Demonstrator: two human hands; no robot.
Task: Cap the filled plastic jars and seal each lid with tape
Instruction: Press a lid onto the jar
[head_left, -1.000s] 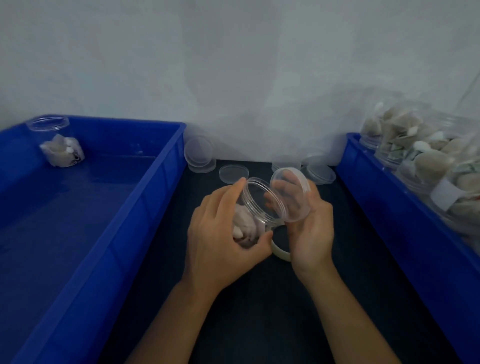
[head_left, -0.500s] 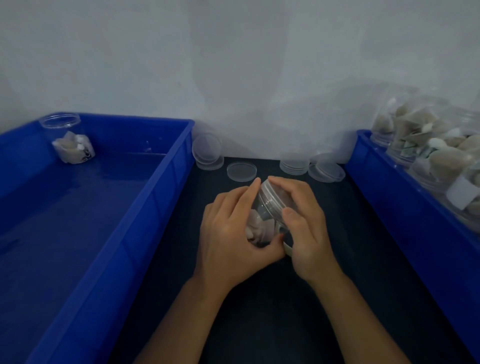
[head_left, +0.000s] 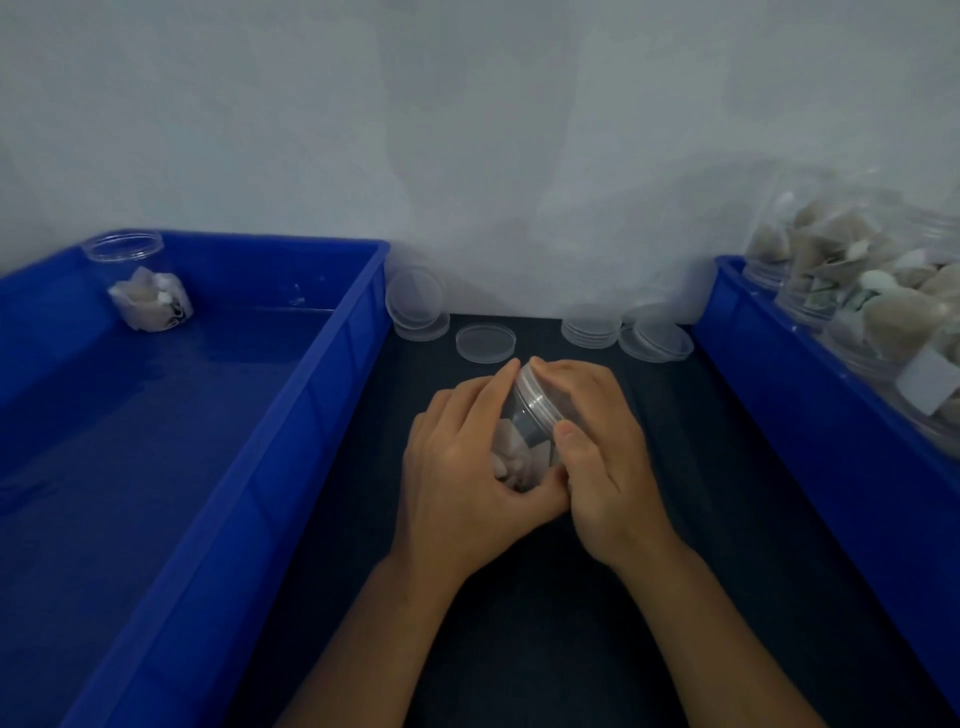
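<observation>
Dark worktop (head_left: 545, 649) between two blue plastic bins, pale wall behind. Dead centre, the left hand (head_left: 462, 478) wraps the clear plastic jar of pale pieces (head_left: 522, 441), tilted so its mouth points up and away to the right. Right hand (head_left: 597, 441) cups the clear screw lid (head_left: 540, 395) on that mouth, fingers curled round its rim. Lid end sits nearer the right hand, so the twist looks like its job.

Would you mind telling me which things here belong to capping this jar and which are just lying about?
In use:
- jar, gripped by the left hand
- lid on its mouth, gripped by the right hand

Lying about:
- spare lids on the dark table
- left blue bin with one jar in the bin
- filled jars at right
</observation>
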